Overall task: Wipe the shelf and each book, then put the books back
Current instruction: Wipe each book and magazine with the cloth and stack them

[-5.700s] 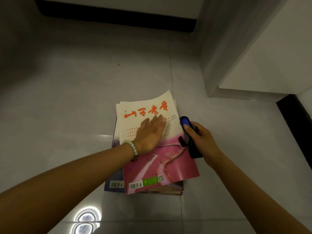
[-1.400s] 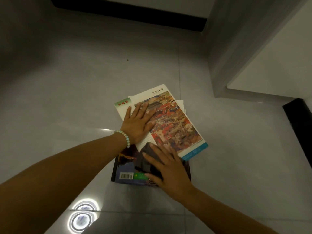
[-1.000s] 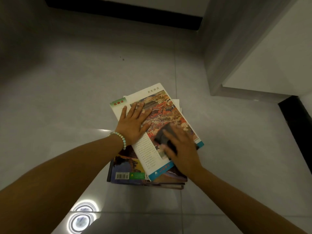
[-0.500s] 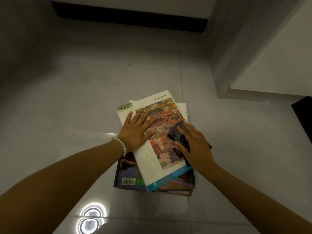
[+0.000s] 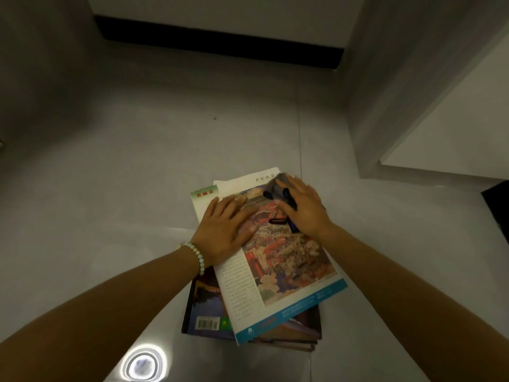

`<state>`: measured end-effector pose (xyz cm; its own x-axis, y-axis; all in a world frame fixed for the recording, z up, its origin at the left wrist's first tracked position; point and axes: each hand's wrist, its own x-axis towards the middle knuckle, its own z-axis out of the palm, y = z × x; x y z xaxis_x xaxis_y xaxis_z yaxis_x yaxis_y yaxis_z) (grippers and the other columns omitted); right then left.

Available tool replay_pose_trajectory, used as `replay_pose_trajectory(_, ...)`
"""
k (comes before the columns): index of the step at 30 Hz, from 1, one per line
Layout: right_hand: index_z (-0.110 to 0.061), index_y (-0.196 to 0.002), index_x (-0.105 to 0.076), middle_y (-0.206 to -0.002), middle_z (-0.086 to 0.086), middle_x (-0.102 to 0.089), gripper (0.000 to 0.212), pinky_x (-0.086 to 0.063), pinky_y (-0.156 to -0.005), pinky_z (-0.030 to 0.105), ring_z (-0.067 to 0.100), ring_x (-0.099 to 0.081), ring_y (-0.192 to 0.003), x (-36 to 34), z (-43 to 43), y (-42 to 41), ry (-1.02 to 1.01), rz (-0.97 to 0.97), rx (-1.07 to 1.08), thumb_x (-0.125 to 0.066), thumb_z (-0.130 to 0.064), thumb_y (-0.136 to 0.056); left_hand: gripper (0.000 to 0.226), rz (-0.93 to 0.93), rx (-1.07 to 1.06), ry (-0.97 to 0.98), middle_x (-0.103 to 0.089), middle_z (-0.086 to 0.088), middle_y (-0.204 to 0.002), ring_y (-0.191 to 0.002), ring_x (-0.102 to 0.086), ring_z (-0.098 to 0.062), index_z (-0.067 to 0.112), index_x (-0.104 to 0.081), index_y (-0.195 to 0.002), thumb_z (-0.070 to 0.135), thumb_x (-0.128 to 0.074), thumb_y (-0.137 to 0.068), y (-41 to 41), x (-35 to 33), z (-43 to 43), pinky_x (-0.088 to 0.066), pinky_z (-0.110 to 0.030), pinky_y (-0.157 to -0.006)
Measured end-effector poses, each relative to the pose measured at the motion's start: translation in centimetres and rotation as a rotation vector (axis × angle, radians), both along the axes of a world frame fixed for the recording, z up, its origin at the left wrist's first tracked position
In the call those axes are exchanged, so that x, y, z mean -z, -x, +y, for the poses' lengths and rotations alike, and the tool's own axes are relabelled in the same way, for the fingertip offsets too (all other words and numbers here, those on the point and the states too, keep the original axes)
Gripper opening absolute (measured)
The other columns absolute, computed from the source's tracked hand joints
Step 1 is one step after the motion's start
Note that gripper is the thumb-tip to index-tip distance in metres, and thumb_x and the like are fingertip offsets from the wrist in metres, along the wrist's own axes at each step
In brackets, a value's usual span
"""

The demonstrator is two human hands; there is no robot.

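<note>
Wiping the top magazine [image 5: 289,268] with a dark cloth [image 5: 274,186], pressed under the right hand [image 5: 304,209] at the far right corner of the cover. Bearing down with flattened fingers and palm rather than clutching, with nothing visibly curled round the cloth, probably to spread the fabric over more of the glossy paper.

Steadying the same magazine with the left hand [image 5: 223,230], laid flat on the left half of the cover, fingers straight and slightly spread, gripping nothing. Likely pinning the thin, slippery cover against being dragged along by the cloth. Wearing a bead bracelet [image 5: 197,256] at the left wrist.

Lying askew on a stack of books [image 5: 206,307], turned against the darker volumes below and overhanging at the near right. Sitting, stack and all, on the tiled floor [image 5: 137,161], well apart from the black skirting [image 5: 220,42] along the far edge.

Working beside a white cabinet panel [image 5: 454,128] at the right, possibly the shelf unit, though not certainly.

Judging the task as midway: books off the shelf, wiping in hand, returning not yet begun.
</note>
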<state>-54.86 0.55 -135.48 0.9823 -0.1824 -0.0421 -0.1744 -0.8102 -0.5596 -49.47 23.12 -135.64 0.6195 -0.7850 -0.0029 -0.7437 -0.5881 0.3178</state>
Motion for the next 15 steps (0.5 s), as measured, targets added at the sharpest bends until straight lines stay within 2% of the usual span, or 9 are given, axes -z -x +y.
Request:
replay_pose_trajectory(1,-0.024,-0.148,-0.030,-0.156,0.001,-0.026,0.060,-0.012,-0.119,0.042,0.022,-0.022,-0.144,0.0,-0.1,1.2,-0.022,-0.031,-0.005,-0.047,-0.045,-0.094,0.087,0.003,-0.037,0.072,-0.042,-0.002,-0.139,-0.129,-0.034,-0.024,0.025,-0.037,-0.142,0.075,0.003,-0.082,-0.4,-0.3,-0.7,-0.015,-0.036,-0.111)
replay_pose_trajectory(3,-0.021,-0.146,-0.037,-0.150,-0.003,-0.036,0.060,-0.024,-0.116,0.040,0.019,-0.034,-0.137,0.0,-0.4,3.9,-0.083,-0.102,0.013,-0.052,-0.041,-0.092,0.090,-0.006,-0.101,0.152,-0.047,-0.006,-0.129,-0.120,-0.040,-0.025,0.017,-0.041,-0.138,0.077,-0.004,-0.082,-1.6,-0.8,-2.6,-0.024,-0.034,-0.106)
replay_pose_trajectory(6,-0.028,-0.143,-0.037,-0.147,-0.009,-0.038,0.058,-0.027,-0.112,0.024,0.011,-0.039,-0.131,-0.3,-0.3,6.7,-0.208,-0.104,0.082,-0.063,-0.025,-0.091,0.085,0.050,-0.188,0.108,-0.032,-0.010,-0.148,-0.137,-0.025,-0.028,0.014,-0.027,-0.147,0.072,-0.019,-0.084,-4.5,-1.4,-5.5,-0.011,-0.038,-0.115)
replay_pose_trajectory(7,-0.034,-0.141,-0.035,-0.148,-0.008,-0.038,0.059,-0.027,-0.112,0.023,0.011,-0.039,-0.132,-0.1,-0.3,7.2,-0.214,-0.107,0.085,-0.064,-0.023,-0.090,0.080,0.075,-0.202,0.061,-0.033,-0.011,-0.149,-0.138,-0.025,-0.028,0.013,-0.029,-0.147,0.068,-0.025,-0.088,-5.7,-1.3,-6.4,-0.010,-0.039,-0.116)
replay_pose_trajectory(8,-0.039,-0.138,-0.034,-0.149,-0.008,-0.037,0.059,-0.027,-0.112,0.023,0.011,-0.039,-0.133,0.1,-0.3,7.5,-0.195,-0.121,0.080,-0.064,-0.024,-0.090,0.073,0.113,-0.212,0.013,-0.041,-0.012,-0.144,-0.134,-0.032,-0.029,0.013,-0.037,-0.142,0.064,-0.029,-0.090,-6.7,-1.3,-7.1,-0.017,-0.038,-0.114)
replay_pose_trajectory(10,-0.044,-0.135,-0.033,-0.149,-0.009,-0.037,0.057,-0.025,-0.111,0.018,0.011,-0.039,-0.134,0.9,-0.4,7.6,-0.180,-0.154,0.085,-0.064,-0.025,-0.090,0.064,0.255,-0.230,0.004,-0.060,-0.013,-0.122,-0.111,-0.052,-0.029,0.012,-0.057,-0.122,0.061,-0.033,-0.089,-8.0,-1.6,-8.0,-0.036,-0.034,-0.095)
replay_pose_trajectory(12,-0.043,-0.134,-0.037,-0.149,-0.008,-0.037,0.058,-0.024,-0.111,0.013,0.011,-0.039,-0.135,1.2,-0.3,7.3,-0.218,-0.192,0.119,-0.065,-0.020,-0.089,0.044,0.423,-0.290,0.214,-0.066,-0.009,-0.102,-0.091,-0.058,-0.026,0.010,-0.062,-0.107,0.049,-0.047,-0.092,-8.0,-2.0,-8.4,-0.042,-0.032,-0.078)
replay_pose_trajectory(13,-0.038,-0.136,-0.040,-0.148,-0.008,-0.038,0.058,-0.025,-0.111,0.013,0.011,-0.039,-0.134,1.1,-0.1,7.0,-0.259,-0.220,0.139,-0.065,-0.016,-0.089,0.032,0.482,-0.316,0.329,-0.066,-0.006,-0.092,-0.083,-0.058,-0.024,0.011,-0.063,-0.101,0.041,-0.053,-0.094,-7.8,-2.3,-8.4,-0.043,-0.030,-0.070)
replay_pose_trajectory(15,-0.022,-0.138,-0.046,-0.143,-0.001,-0.047,0.054,-0.034,-0.111,0.022,0.013,-0.046,-0.129,0.2,0.3,5.8,-0.396,-0.298,0.221,-0.066,-0.013,-0.088,0.022,0.513,-0.327,0.458,-0.066,0.002,-0.078,-0.070,-0.059,-0.020,0.018,-0.061,-0.086,0.038,-0.057,-0.091,-7.8,-3.1,-8.3,-0.045,-0.029,-0.061)
